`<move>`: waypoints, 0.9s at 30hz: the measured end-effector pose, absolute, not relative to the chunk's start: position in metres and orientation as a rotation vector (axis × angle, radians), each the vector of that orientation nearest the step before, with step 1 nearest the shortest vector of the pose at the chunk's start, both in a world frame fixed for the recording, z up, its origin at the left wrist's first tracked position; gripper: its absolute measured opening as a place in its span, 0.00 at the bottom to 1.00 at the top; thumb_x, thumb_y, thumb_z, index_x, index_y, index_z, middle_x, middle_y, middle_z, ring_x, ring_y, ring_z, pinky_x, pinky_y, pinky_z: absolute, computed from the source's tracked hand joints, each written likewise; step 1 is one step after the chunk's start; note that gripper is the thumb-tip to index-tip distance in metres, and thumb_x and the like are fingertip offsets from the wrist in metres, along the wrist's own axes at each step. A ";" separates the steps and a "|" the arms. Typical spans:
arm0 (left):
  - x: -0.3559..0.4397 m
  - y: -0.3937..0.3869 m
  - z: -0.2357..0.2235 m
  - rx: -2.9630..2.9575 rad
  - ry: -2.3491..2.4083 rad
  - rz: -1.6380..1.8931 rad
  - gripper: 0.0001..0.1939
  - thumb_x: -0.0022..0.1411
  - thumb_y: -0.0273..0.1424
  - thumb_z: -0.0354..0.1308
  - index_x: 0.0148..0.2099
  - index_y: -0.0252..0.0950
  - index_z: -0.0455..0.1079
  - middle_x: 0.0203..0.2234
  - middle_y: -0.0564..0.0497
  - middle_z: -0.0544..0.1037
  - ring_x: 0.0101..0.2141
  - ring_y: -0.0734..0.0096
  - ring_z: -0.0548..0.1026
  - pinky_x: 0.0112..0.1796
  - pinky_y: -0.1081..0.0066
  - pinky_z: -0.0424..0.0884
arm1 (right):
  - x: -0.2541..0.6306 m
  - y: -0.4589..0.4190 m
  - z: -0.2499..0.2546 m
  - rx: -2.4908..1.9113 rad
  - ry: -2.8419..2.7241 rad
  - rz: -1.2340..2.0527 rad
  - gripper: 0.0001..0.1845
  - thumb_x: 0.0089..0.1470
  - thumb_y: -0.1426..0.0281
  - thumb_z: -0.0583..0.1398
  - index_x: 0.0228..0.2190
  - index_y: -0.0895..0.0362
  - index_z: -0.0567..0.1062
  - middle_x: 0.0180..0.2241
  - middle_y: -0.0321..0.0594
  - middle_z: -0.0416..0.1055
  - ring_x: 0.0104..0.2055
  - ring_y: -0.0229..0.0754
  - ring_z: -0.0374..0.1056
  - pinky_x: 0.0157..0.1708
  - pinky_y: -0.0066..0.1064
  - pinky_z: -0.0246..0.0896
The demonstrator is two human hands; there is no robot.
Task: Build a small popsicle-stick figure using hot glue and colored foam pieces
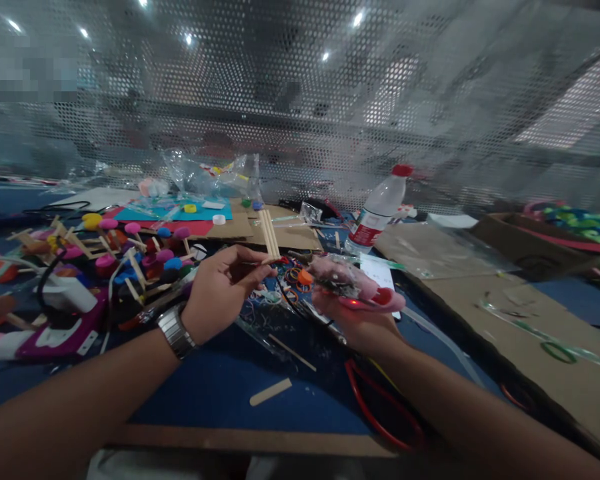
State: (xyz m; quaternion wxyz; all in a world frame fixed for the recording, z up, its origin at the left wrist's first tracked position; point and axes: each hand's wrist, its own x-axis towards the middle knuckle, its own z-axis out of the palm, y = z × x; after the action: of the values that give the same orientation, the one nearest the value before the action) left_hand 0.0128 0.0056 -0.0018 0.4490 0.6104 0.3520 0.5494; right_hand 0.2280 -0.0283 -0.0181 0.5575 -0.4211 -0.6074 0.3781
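Note:
Between thumb and fingers, my left hand (225, 287) pinches the lower end of several craft sticks (269, 235) set side by side and upright. To the right, my right hand (350, 320) grips a pink hot glue gun (365, 287) with a small red light glowing on it. The gun's nozzle points left, toward the base of the sticks; whether it touches them I cannot make out. Behind and below both hands lies a heap of coloured rubber bands (290, 280). A loose craft stick (271, 392) rests flat on the blue table (205, 393) in front.
Stick pieces with coloured bottle caps (115, 247) crowd the left, beside a purple power strip (65, 327). Red-handled scissors (375, 407) lie near the front edge. A red-capped bottle (377, 210) stands behind, and cardboard (525, 313) covers the right side.

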 end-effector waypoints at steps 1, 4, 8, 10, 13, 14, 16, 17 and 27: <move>0.013 0.005 -0.002 1.541 0.877 1.364 0.09 0.57 0.33 0.70 0.36 0.34 0.76 0.33 0.45 0.85 0.34 0.62 0.84 0.30 0.71 0.78 | 0.228 -0.029 -0.017 -0.999 -1.500 0.794 0.10 0.48 0.60 0.72 0.34 0.45 0.82 0.32 0.38 0.74 0.42 0.52 0.71 0.47 0.47 0.68; 0.013 0.004 -0.001 1.562 0.858 1.395 0.09 0.56 0.32 0.71 0.36 0.34 0.77 0.34 0.45 0.86 0.36 0.62 0.84 0.35 0.68 0.80 | 0.230 -0.030 -0.016 -0.990 -1.641 0.625 0.13 0.51 0.61 0.70 0.41 0.42 0.82 0.43 0.40 0.77 0.49 0.54 0.71 0.53 0.50 0.66; 0.013 0.003 0.000 1.553 0.834 1.452 0.08 0.55 0.32 0.71 0.35 0.35 0.77 0.36 0.45 0.85 0.36 0.64 0.83 0.36 0.68 0.80 | 0.232 -0.031 -0.018 -0.963 -1.675 0.607 0.15 0.52 0.61 0.70 0.43 0.40 0.83 0.45 0.40 0.79 0.48 0.56 0.74 0.48 0.50 0.70; 0.012 0.004 0.000 1.593 0.847 1.473 0.07 0.56 0.31 0.71 0.36 0.35 0.78 0.36 0.45 0.85 0.35 0.65 0.83 0.35 0.69 0.79 | 0.233 -0.032 -0.019 -0.950 -1.698 0.550 0.15 0.52 0.62 0.70 0.43 0.38 0.82 0.45 0.39 0.79 0.47 0.56 0.75 0.48 0.49 0.71; 0.010 0.004 -0.001 1.630 0.843 1.484 0.05 0.58 0.29 0.69 0.37 0.35 0.78 0.35 0.47 0.85 0.34 0.67 0.83 0.34 0.71 0.79 | 0.236 -0.030 -0.020 -0.947 -1.750 0.421 0.15 0.52 0.63 0.70 0.44 0.38 0.82 0.44 0.36 0.80 0.47 0.55 0.77 0.50 0.49 0.72; 0.010 0.005 -0.001 1.633 0.830 1.496 0.05 0.58 0.28 0.69 0.37 0.35 0.78 0.35 0.47 0.85 0.34 0.67 0.83 0.34 0.71 0.79 | 0.236 -0.029 -0.021 -0.951 -1.770 0.383 0.15 0.53 0.63 0.70 0.44 0.39 0.82 0.44 0.36 0.81 0.47 0.55 0.77 0.50 0.49 0.73; 0.009 0.005 -0.002 1.644 0.798 1.527 0.04 0.58 0.27 0.68 0.37 0.35 0.78 0.35 0.48 0.84 0.34 0.68 0.83 0.35 0.72 0.79 | 0.237 -0.028 -0.021 -0.952 -1.796 0.320 0.15 0.53 0.62 0.69 0.44 0.40 0.81 0.42 0.35 0.81 0.46 0.54 0.78 0.48 0.48 0.75; 0.009 0.005 -0.003 1.654 0.787 1.540 0.04 0.57 0.27 0.68 0.36 0.35 0.78 0.35 0.48 0.84 0.34 0.69 0.83 0.35 0.72 0.79 | 0.237 -0.027 -0.022 -0.949 -1.800 0.302 0.14 0.53 0.62 0.69 0.43 0.41 0.81 0.42 0.35 0.81 0.45 0.54 0.78 0.47 0.48 0.75; 0.009 0.007 -0.007 1.675 0.753 1.555 0.05 0.59 0.22 0.65 0.38 0.36 0.78 0.37 0.50 0.84 0.34 0.74 0.83 0.37 0.75 0.81 | 0.237 -0.025 -0.023 -1.003 -1.733 0.311 0.12 0.54 0.64 0.68 0.42 0.42 0.82 0.45 0.35 0.82 0.48 0.54 0.78 0.52 0.50 0.73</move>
State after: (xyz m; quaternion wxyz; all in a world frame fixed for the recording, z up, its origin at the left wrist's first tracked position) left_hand 0.0089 0.0071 -0.0067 0.3595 0.6495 0.2919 0.6031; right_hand 0.2365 -0.0251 -0.0228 0.5294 -0.4198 -0.7256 0.1304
